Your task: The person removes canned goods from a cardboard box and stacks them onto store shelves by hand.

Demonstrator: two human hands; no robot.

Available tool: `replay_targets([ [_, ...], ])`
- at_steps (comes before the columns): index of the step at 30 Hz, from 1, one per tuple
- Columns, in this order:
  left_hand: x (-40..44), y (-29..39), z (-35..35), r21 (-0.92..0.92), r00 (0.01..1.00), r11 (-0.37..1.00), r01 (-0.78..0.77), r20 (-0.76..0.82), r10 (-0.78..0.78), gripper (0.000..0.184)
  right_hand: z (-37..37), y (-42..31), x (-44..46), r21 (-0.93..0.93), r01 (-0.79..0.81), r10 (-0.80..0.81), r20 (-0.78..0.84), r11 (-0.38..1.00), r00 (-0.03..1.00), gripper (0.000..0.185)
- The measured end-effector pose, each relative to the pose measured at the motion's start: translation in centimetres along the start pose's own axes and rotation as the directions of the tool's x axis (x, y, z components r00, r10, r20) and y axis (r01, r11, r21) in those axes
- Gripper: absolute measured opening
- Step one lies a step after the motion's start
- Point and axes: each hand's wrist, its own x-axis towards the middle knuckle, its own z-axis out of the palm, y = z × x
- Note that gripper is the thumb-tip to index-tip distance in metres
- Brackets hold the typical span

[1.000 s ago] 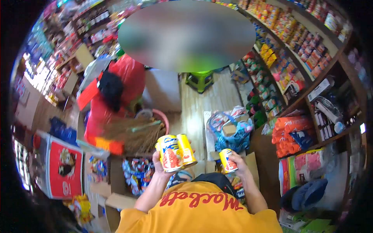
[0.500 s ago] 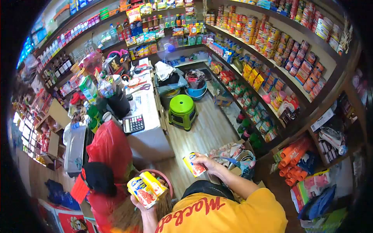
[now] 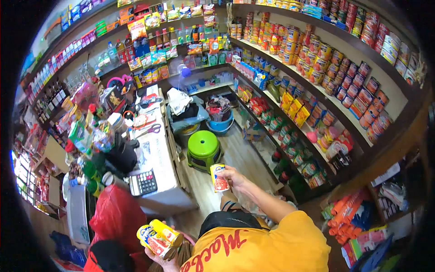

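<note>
My left hand, low in the view, is closed round two yellow cans with red food pictures, held side by side and tilted. Farther right and higher, my right hand grips one similar yellow can by its side, over the wooden floor. The green stool stands just beyond that can. A red plastic bag lies to the left of the two cans.
A white counter bears a calculator and scissors. Shelves with many cans run along the right. A blue basin with cloths stands behind the stool. Orange packs are at the lower right.
The view has swung up from the boxes on the floor to the counter and shelves. My right hand has reached forward with its can. Both hands have kept hold of their cans.
</note>
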Motion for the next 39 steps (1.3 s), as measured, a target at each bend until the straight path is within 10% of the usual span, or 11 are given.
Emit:
replay_targets([
  [12, 28.4, -13.5, 8.0, -0.027, 0.970, 0.996, 0.085, 0.232, -0.077, 0.096, -15.2, -23.9, 17.4, -0.303, 0.456, -0.519, -0.174, 0.837, 0.837, 0.052],
  [17, 39.2, -20.5, 11.1, -0.139, 0.945, 0.943, 0.303, 0.170, -0.279, 0.077, -21.2, -35.5, 15.6, -0.589, 0.644, -0.865, -0.228, 0.487, 0.446, 0.057],
  [19, 42.6, -22.4, 13.1, -0.009, 0.915, 0.943, 0.333, 0.245, -0.321, 0.087, -25.2, -38.5, 14.8, -0.872, 0.436, -0.974, -0.171, 0.221, 0.150, 0.059],
  [25, 50.1, -28.2, 16.9, 0.114, 0.788, 0.839, 0.531, 0.298, -0.539, 0.103, -28.3, -43.2, 9.0, -0.966, 0.240, -0.945, -0.166, 0.098, -0.283, 0.062],
  [39, 62.9, -37.0, 21.7, 0.114, 0.470, 0.551, 0.827, 0.398, -0.787, 0.088, -36.2, -49.2, 13.9, -0.940, -0.107, -0.933, -0.301, 0.325, -0.196, 0.063],
])
